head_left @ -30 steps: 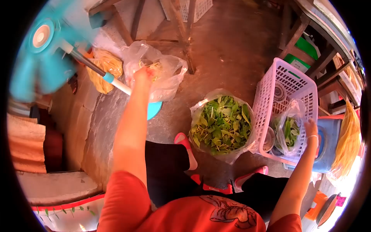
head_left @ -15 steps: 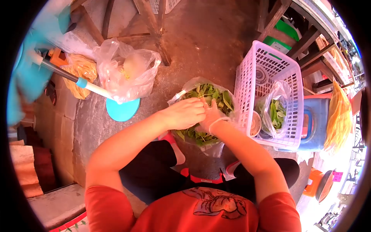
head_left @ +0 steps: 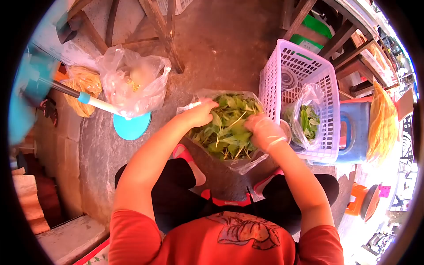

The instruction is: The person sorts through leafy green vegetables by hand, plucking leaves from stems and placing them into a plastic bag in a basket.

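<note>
In front of me on the floor, a clear plastic bag (head_left: pixel 242 167) lies opened around a heap of green leaves with stems (head_left: pixel 227 128). At the heap's upper left edge is my left hand (head_left: pixel 198 113), its fingers curled; what they pinch, bag or leaves, is hidden. My right hand (head_left: pixel 266 134), in a thin clear glove, reaches into the right side of the heap with its fingers bent round some leaves. To its right stands a pale purple basket (head_left: pixel 331 112) holding another clear bag of leaves (head_left: pixel 308 121).
Further left are a clear bag with pale sprouts (head_left: pixel 134 84), a yellow bundle (head_left: pixel 84 88) and a fan on a pole with a turquoise base (head_left: pixel 132 127). Wooden legs (head_left: pixel 168 35) rise ahead. A blue container (head_left: pixel 357 130) and a yellow bundle (head_left: pixel 382 128) are right of the basket.
My hands came from the sprout bag and the basket's right side together over the leaves, then moved apart to either side of the heap. The view shifted, moving the surroundings leftward.
</note>
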The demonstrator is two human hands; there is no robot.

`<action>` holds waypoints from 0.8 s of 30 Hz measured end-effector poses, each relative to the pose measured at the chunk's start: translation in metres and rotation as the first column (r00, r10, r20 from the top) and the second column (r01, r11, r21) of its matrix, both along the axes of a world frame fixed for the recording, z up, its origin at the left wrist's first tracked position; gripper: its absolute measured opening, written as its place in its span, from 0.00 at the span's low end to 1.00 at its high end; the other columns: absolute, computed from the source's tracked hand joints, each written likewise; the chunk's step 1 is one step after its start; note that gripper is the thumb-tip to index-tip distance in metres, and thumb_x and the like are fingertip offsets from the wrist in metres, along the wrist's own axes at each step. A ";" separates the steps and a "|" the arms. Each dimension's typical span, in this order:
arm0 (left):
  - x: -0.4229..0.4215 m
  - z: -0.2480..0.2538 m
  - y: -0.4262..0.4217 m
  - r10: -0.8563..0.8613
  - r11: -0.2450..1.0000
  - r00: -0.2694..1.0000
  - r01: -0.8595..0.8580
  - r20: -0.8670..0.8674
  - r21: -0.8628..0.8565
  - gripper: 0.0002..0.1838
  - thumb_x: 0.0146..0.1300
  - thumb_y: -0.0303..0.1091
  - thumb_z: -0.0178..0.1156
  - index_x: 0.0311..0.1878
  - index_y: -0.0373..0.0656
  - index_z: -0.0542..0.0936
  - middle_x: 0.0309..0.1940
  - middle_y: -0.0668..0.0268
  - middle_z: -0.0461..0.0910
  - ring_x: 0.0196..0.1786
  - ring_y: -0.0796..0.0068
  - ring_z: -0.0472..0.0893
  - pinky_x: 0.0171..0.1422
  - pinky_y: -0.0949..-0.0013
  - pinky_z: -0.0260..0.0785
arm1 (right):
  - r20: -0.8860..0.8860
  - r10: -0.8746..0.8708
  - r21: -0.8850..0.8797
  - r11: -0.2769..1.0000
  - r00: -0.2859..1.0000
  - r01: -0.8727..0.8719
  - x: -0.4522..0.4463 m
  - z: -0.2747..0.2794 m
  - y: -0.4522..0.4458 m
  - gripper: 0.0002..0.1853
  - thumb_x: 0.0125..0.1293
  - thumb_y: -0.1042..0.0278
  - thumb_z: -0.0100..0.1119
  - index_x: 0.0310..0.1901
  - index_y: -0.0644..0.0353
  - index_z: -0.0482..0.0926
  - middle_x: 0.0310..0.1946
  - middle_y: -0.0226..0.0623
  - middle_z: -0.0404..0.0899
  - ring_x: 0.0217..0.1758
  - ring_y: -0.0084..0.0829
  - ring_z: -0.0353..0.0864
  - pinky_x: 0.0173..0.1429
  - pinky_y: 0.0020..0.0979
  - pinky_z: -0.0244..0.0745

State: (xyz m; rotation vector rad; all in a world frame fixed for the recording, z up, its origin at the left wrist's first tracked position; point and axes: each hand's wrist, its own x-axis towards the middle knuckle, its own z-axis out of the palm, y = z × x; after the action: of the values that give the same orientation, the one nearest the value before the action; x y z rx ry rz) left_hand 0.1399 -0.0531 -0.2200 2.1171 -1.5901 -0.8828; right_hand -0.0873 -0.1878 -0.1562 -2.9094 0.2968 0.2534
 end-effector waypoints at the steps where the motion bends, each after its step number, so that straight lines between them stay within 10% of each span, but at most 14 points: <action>1: -0.005 0.001 -0.002 0.009 0.993 0.998 -0.016 -0.057 -0.115 0.22 0.57 0.30 0.51 0.57 0.41 0.73 0.57 0.55 0.72 0.58 0.57 0.73 0.62 0.63 0.65 | 0.108 -0.023 0.080 0.997 0.994 0.014 -0.004 0.008 0.000 0.14 0.47 0.76 0.57 0.39 0.57 0.80 0.42 0.40 0.78 0.49 0.43 0.77 0.53 0.37 0.73; 5: -0.023 0.045 -0.006 0.343 0.909 0.814 -0.413 -0.469 -0.053 0.19 0.66 0.43 0.48 0.47 0.40 0.80 0.44 0.55 0.79 0.51 0.60 0.75 0.58 0.63 0.64 | 0.118 -0.145 0.336 0.937 0.982 0.098 -0.004 0.065 -0.004 0.19 0.48 0.75 0.57 0.45 0.60 0.79 0.45 0.45 0.78 0.51 0.47 0.75 0.56 0.37 0.71; 7: 0.012 0.005 -0.004 0.231 0.952 0.833 -0.301 -0.502 -0.061 0.20 0.68 0.47 0.47 0.48 0.43 0.80 0.43 0.60 0.79 0.50 0.65 0.75 0.57 0.64 0.64 | -0.068 -0.182 0.505 0.841 0.981 0.191 0.007 0.063 -0.017 0.20 0.49 0.73 0.58 0.48 0.59 0.79 0.46 0.47 0.77 0.56 0.44 0.73 0.58 0.37 0.70; 10: 0.011 -0.016 0.000 0.484 0.836 0.295 -0.433 -0.824 0.336 0.21 0.67 0.50 0.49 0.53 0.46 0.78 0.47 0.66 0.78 0.52 0.70 0.73 0.58 0.63 0.63 | -0.304 -0.277 0.501 0.767 0.911 0.401 0.024 0.003 -0.031 0.24 0.51 0.74 0.57 0.54 0.52 0.76 0.52 0.46 0.75 0.59 0.43 0.72 0.60 0.36 0.70; 14: -0.014 -0.013 0.004 0.768 0.563 0.314 -0.746 -0.558 0.356 0.26 0.62 0.50 0.59 0.58 0.43 0.73 0.54 0.60 0.75 0.58 0.66 0.71 0.62 0.65 0.60 | -0.134 -0.527 0.232 0.807 0.839 0.544 0.027 -0.076 -0.034 0.31 0.52 0.76 0.55 0.61 0.43 0.70 0.58 0.46 0.69 0.61 0.43 0.70 0.63 0.35 0.68; 18: -0.016 -0.045 0.010 0.511 0.820 0.844 -0.535 -0.163 -0.204 0.14 0.56 0.38 0.60 0.43 0.43 0.79 0.43 0.57 0.78 0.48 0.60 0.76 0.52 0.62 0.67 | -0.016 -0.472 0.322 0.832 0.882 0.451 0.013 -0.058 -0.031 0.33 0.49 0.75 0.60 0.61 0.52 0.70 0.56 0.48 0.71 0.61 0.45 0.70 0.65 0.36 0.65; 21: -0.035 -0.037 -0.002 0.454 0.854 0.873 -0.368 0.180 -0.368 0.09 0.50 0.38 0.64 0.27 0.43 0.80 0.37 0.58 0.78 0.46 0.56 0.74 0.49 0.56 0.64 | 0.018 -0.357 0.324 0.886 0.934 0.332 0.003 -0.022 -0.030 0.33 0.49 0.71 0.62 0.61 0.53 0.69 0.57 0.48 0.71 0.62 0.45 0.69 0.66 0.36 0.63; 24: -0.068 0.011 -0.012 0.369 0.929 0.848 -0.321 0.381 -0.185 0.10 0.48 0.38 0.65 0.25 0.42 0.80 0.35 0.59 0.78 0.46 0.58 0.74 0.51 0.54 0.59 | 0.033 -0.308 0.271 0.918 0.951 0.288 -0.006 0.014 -0.024 0.31 0.51 0.69 0.61 0.61 0.55 0.69 0.57 0.46 0.71 0.62 0.43 0.69 0.66 0.35 0.64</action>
State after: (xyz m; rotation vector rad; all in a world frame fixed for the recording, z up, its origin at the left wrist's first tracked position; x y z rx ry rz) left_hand 0.0720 -0.0651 -0.2095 2.5091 -1.3178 -0.2269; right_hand -0.0933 -0.2121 -0.1423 -2.5588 0.6359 0.1215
